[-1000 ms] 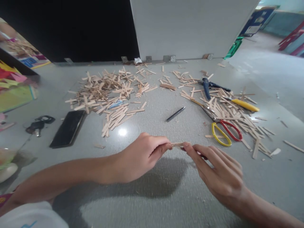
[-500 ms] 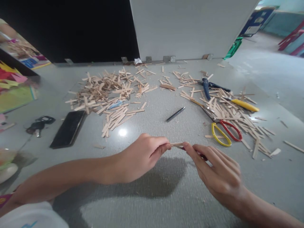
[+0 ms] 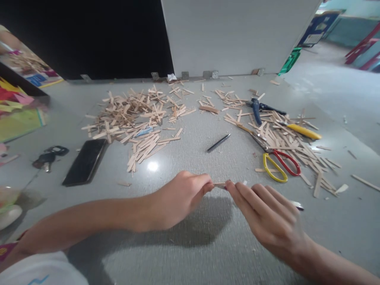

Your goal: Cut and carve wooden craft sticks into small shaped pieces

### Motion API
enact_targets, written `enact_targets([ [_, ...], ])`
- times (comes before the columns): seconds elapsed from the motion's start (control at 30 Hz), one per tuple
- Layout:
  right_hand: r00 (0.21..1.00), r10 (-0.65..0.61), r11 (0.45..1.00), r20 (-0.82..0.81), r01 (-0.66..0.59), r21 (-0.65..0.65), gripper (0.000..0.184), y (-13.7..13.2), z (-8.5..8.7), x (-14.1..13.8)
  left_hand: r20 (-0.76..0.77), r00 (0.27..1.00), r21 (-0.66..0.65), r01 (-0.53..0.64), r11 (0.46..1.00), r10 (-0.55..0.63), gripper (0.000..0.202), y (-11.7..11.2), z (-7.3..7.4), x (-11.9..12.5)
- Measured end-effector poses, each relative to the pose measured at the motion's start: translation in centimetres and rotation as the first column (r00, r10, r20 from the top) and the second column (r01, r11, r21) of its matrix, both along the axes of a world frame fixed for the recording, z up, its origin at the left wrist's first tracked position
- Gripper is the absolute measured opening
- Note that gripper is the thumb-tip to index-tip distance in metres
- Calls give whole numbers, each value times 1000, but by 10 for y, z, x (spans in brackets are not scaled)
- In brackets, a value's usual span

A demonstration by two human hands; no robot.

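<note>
Above the table's middle, my left hand (image 3: 181, 202) is closed, pinching a short thin wooden stick (image 3: 219, 184) between thumb and fingers. My right hand (image 3: 267, 215) is closed at the stick's other end, its fingertips against it. A slim tool (image 3: 297, 206) with a shiny metal, dark-tipped end sticks out past the right knuckles. Most of this tool is hidden in the palm, so its kind cannot be made out. A dark pen (image 3: 219, 143) lies on the table beyond both hands.
Wooden sticks (image 3: 133, 107) are heaped at the back left, with more sticks (image 3: 276, 136) at right. Among these lie scissors (image 3: 274, 164), blue-handled pliers (image 3: 255, 111) and a yellow-handled tool (image 3: 304, 131). A phone (image 3: 86, 162) and keys (image 3: 47, 158) lie left. Upright panels (image 3: 237, 35) stand behind.
My right hand has turned and its fingers have straightened somewhat. The tool's metal end now shows beyond its knuckles. My left hand stays nearly in place, still pinching the stick.
</note>
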State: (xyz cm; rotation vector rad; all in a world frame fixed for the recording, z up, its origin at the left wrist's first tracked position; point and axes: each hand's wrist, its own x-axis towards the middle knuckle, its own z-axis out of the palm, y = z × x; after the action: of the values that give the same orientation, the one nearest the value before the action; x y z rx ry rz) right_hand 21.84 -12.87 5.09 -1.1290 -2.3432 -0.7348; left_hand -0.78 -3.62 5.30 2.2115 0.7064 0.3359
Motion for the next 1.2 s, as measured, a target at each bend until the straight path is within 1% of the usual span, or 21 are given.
enact_targets([
  [0.23,998,14,999,63,-17,46,24,1,0,-4,64,998,120,-18,993,11,38,-6,-15,3],
  [0.4,997,-2,996,82,-5,88,28,3,2,-8,64,997,155,-55,986,46,38,-7,-20,3],
  [0.47,997,-11,995,83,3,100,25,2,3,-7,64,994,142,-92,985,84,38,-4,-16,2],
  [0.57,1000,-19,995,7,18,101,15,0,2,-3,104,976,110,-204,973,193,35,4,-4,1],
  [0.63,995,-25,995,-96,34,90,15,0,-2,1,127,963,36,-246,969,240,32,9,8,0],
  [0.7,977,-56,996,-207,69,56,18,1,-7,5,121,960,-68,-245,967,252,34,12,19,-1],
  [0.77,942,-95,995,-323,96,-11,22,3,-12,7,113,962,-149,-231,962,248,40,13,25,-1],
  [0.87,879,-102,993,-466,62,-101,30,6,-18,7,102,966,-202,-212,956,236,45,11,29,0],
  [0.93,836,-110,990,-537,44,-135,35,6,-19,6,121,963,-234,-207,950,240,38,10,29,1],
  [1.0,772,-114,986,-625,11,-166,35,5,-18,4,159,956,-256,-200,946,246,31,9,28,1],
  [1.1,665,-93,968,-741,-114,-223,33,2,-13,3,175,958,-222,-185,957,225,31,8,28,1],
  [1.17,619,-81,952,-781,-183,-244,37,0,-12,3,181,962,-165,-176,970,205,34,7,28,0],
  [1.2,595,-72,953,-800,-196,-232,38,-1,-12,3,189,962,-134,-174,976,197,34,7,27,0],
])
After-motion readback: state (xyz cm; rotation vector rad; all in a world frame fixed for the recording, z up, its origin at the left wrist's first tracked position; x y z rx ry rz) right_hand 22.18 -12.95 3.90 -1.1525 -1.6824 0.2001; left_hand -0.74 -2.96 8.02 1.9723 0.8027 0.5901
